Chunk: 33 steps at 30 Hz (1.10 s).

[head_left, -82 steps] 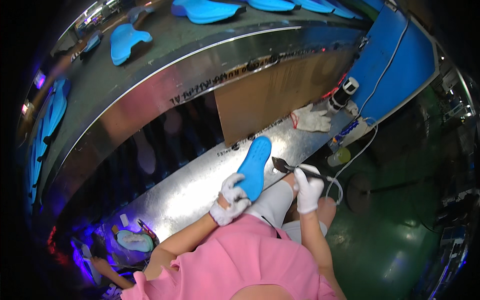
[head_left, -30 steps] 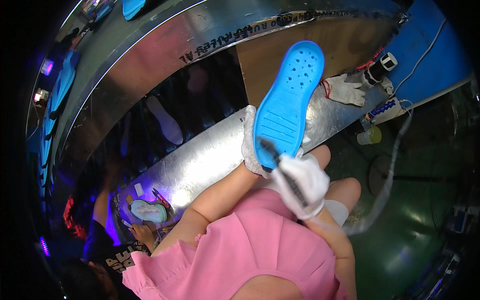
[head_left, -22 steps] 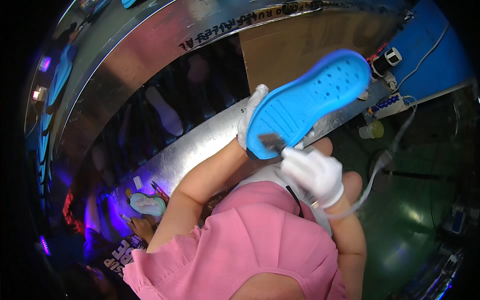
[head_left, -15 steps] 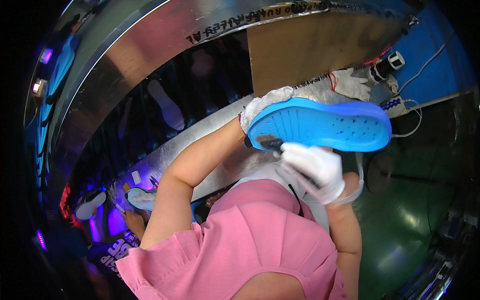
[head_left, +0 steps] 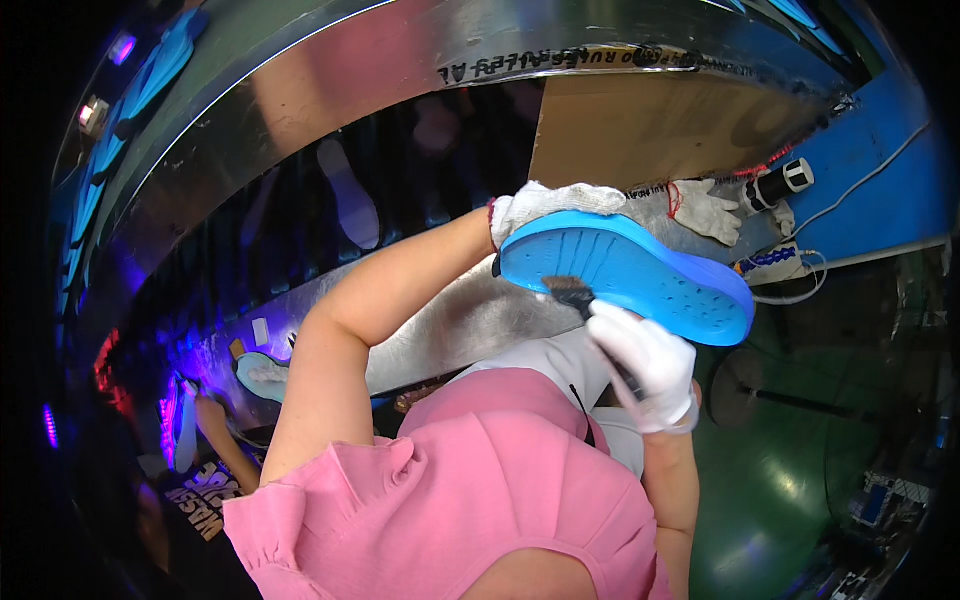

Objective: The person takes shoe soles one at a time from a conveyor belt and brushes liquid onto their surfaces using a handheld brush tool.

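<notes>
A spare white glove (head_left: 703, 208) is lying on the far metal bench (head_left: 470, 320), right of a brown cardboard sheet (head_left: 650, 125). A co-worker's arm (head_left: 222, 432) is reaching toward a pale sole (head_left: 262, 372) at near left.

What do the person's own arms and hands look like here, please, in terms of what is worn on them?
Both hands wear white knitted work gloves: the left hand and the right hand. The left glove has a dark reddish band at its cuff. The forearms are bare, and short pink sleeves with gathered hems cover the shoulders.
</notes>
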Motion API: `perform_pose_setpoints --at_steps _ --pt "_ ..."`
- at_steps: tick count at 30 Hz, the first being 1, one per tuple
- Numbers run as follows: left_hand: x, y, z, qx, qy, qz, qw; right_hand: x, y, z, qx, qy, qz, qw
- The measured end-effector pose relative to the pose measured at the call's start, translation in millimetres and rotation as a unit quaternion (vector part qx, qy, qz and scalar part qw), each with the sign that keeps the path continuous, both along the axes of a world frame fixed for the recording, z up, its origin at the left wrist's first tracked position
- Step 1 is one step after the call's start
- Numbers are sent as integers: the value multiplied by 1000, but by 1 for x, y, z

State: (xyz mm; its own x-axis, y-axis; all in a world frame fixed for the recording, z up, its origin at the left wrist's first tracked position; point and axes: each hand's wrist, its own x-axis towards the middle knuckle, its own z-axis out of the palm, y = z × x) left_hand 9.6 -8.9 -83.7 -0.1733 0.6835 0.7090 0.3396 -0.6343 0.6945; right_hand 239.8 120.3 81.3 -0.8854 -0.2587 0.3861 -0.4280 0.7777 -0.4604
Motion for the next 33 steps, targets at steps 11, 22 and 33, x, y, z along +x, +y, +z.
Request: perform_pose_setpoints --at_steps 11,22,33 --pt "-15 -18 37 -290 3 78 954 13 -5 9 70 38 -1 997" --pt "15 -57 99 -408 -381 53 828 10 12 -1 68 144 10 987" --pt "61 -153 255 170 -487 -192 835 16 3 -11 -258 153 17 954"
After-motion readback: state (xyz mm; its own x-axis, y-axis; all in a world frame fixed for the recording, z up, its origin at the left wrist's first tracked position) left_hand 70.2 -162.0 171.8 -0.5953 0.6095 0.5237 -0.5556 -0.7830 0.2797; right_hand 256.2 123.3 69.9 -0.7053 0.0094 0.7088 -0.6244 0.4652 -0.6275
